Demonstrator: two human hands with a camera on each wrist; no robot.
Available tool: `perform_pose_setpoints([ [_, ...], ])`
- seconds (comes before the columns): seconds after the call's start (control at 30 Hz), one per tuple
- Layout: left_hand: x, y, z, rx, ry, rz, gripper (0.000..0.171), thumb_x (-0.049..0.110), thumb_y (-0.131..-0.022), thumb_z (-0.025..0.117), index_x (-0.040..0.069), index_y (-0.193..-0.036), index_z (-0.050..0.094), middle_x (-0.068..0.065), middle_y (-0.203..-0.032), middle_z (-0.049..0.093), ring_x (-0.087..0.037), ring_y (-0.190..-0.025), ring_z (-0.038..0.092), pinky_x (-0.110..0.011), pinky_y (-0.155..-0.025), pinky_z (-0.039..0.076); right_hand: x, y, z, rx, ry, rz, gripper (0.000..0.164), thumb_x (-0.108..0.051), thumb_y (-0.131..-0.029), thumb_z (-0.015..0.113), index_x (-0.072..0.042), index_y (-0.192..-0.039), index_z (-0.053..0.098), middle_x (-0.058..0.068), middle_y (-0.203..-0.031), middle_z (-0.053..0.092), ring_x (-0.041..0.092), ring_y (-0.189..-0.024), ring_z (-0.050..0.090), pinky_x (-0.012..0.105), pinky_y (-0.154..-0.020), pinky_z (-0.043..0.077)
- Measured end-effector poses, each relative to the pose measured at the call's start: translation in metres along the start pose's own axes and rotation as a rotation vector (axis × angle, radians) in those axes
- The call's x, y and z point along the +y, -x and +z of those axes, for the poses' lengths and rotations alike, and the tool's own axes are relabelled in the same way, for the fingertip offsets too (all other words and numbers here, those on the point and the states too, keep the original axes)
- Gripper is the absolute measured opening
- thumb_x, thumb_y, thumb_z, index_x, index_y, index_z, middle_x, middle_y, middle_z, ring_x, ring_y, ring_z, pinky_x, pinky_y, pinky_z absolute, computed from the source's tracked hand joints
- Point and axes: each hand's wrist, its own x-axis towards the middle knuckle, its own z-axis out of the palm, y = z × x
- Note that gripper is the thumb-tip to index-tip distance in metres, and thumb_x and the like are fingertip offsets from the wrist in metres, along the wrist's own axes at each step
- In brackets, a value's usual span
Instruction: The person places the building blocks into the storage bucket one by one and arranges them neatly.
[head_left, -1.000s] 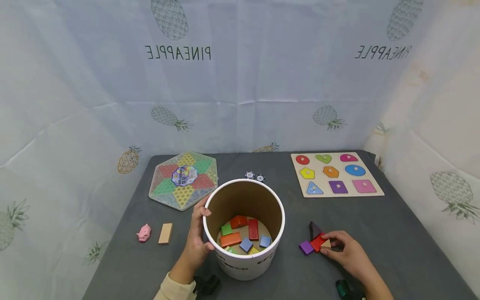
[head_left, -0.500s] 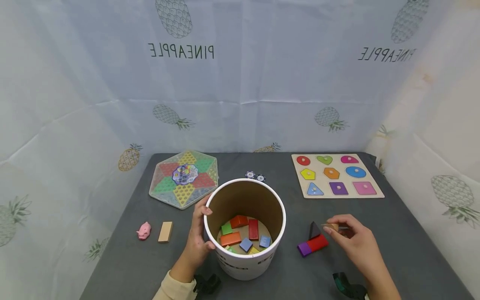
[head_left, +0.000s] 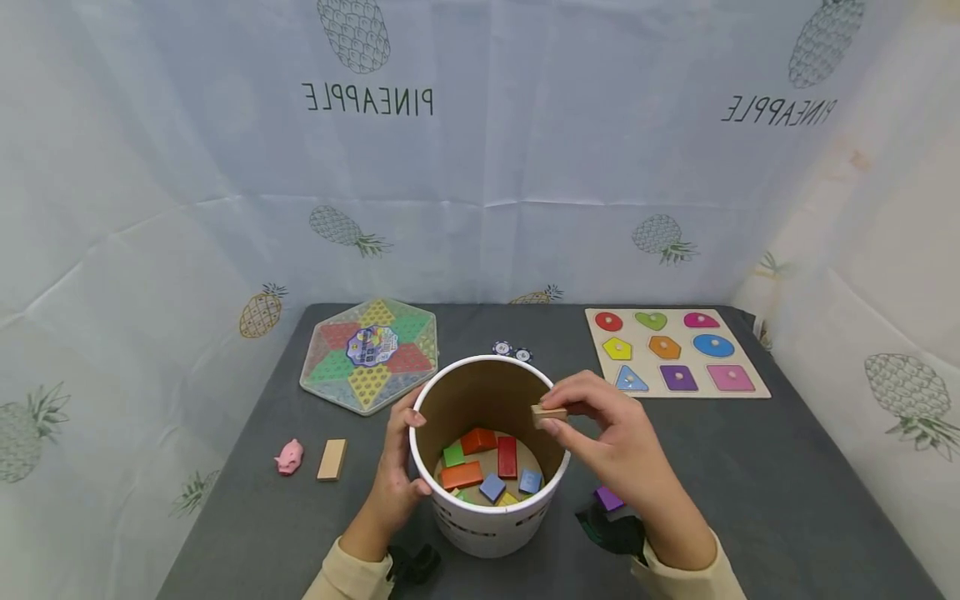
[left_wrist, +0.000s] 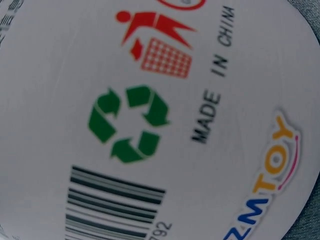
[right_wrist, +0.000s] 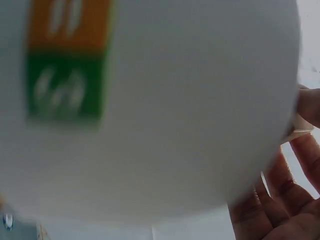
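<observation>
A white cardboard bucket [head_left: 486,532] stands upright in the middle of the table, with several coloured blocks such as a red block [head_left: 507,457] and an orange block [head_left: 461,476] on its bottom. My left hand [head_left: 392,477] grips its left side, fingertips at the rim. Between thumb and fingers of my right hand [head_left: 617,443] a small plain wooden block [head_left: 549,415] is pinched, over the bucket's right rim. Printed bucket wall [left_wrist: 150,120] fills the left wrist view. In the right wrist view the blurred bucket wall [right_wrist: 190,140] partly hides my right hand [right_wrist: 285,205].
A purple block [head_left: 609,498] shows beneath my right wrist. Left lie a pink toy pig [head_left: 289,457] and a plain wooden block [head_left: 332,460]. Behind are a hexagonal game board [head_left: 369,357], two poker chips [head_left: 512,351] and a shape puzzle board [head_left: 652,367].
My right hand has lifted the small wooden block off the group on the right and carried it left to the bucket's rim. My left hand keeps its grip on the bucket.
</observation>
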Motion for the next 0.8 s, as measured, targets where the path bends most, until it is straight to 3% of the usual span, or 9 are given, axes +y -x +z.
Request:
perform_pose_setpoints([
  [0.17, 0.000, -0.001, 0.000, -0.002, 0.001, 0.003, 0.067, 0.057, -0.091, 0.052, 0.005, -0.128, 0.033, -0.030, -0.147, 0.015, -0.045, -0.131, 0.025, -0.047, -0.100, 0.039, 0.006, -0.011, 0.021, -0.096, 0.040, -0.040, 0.021, -0.017, -0.084, 0.074, -0.022, -0.103, 0.066, -0.008, -0.101, 0.064, 0.011, -0.091, 0.060, 0.028, -0.078, 0.052],
  [0.27, -0.001, -0.001, 0.000, -0.004, -0.002, 0.004, 0.066, 0.058, -0.090, 0.052, 0.007, -0.128, 0.034, -0.030, -0.147, 0.015, -0.045, -0.131, 0.026, -0.047, -0.099, 0.039, 0.006, -0.011, 0.027, -0.102, 0.043, -0.023, 0.018, -0.019, -0.085, 0.073, -0.023, -0.101, 0.066, -0.009, -0.099, 0.065, 0.009, -0.090, 0.061, 0.028, -0.077, 0.053],
  [0.4, -0.001, -0.001, 0.000, -0.011, -0.006, -0.005, 0.066, 0.058, -0.090, 0.052, 0.007, -0.128, 0.034, -0.029, -0.148, 0.015, -0.044, -0.132, 0.025, -0.048, -0.099, 0.039, -0.004, -0.009, 0.024, -0.017, 0.009, -0.023, 0.019, -0.004, -0.083, 0.073, -0.016, -0.097, 0.068, -0.005, -0.094, 0.067, 0.010, -0.084, 0.062, 0.026, -0.070, 0.053],
  [0.57, -0.002, -0.001, -0.001, -0.014, -0.003, -0.009, 0.067, 0.058, -0.090, 0.052, 0.007, -0.129, 0.033, -0.029, -0.147, 0.015, -0.044, -0.132, 0.025, -0.048, -0.099, 0.039, -0.014, -0.001, 0.006, 0.109, -0.043, -0.079, 0.025, 0.018, -0.077, 0.068, -0.002, -0.094, 0.067, 0.007, -0.091, 0.066, 0.016, -0.085, 0.061, 0.024, -0.079, 0.051],
  [0.7, -0.001, 0.000, -0.002, -0.014, -0.006, -0.012, 0.066, 0.058, -0.090, 0.053, 0.007, -0.129, 0.033, -0.029, -0.147, 0.015, -0.044, -0.132, 0.024, -0.047, -0.100, 0.039, 0.005, 0.017, -0.014, 0.165, -0.008, 0.034, 0.026, 0.019, -0.079, 0.066, 0.001, -0.096, 0.065, 0.009, -0.092, 0.065, 0.014, -0.089, 0.060, 0.022, -0.084, 0.049],
  [0.8, -0.001, 0.000, -0.002, -0.012, -0.006, -0.012, 0.066, 0.058, -0.090, 0.053, 0.008, -0.129, 0.034, -0.029, -0.148, 0.015, -0.044, -0.132, 0.024, -0.047, -0.100, 0.039, 0.039, 0.036, -0.030, 0.169, 0.076, 0.161, 0.021, 0.009, -0.083, 0.068, -0.005, -0.099, 0.064, 0.004, -0.093, 0.065, 0.009, -0.089, 0.061, 0.019, -0.080, 0.050],
])
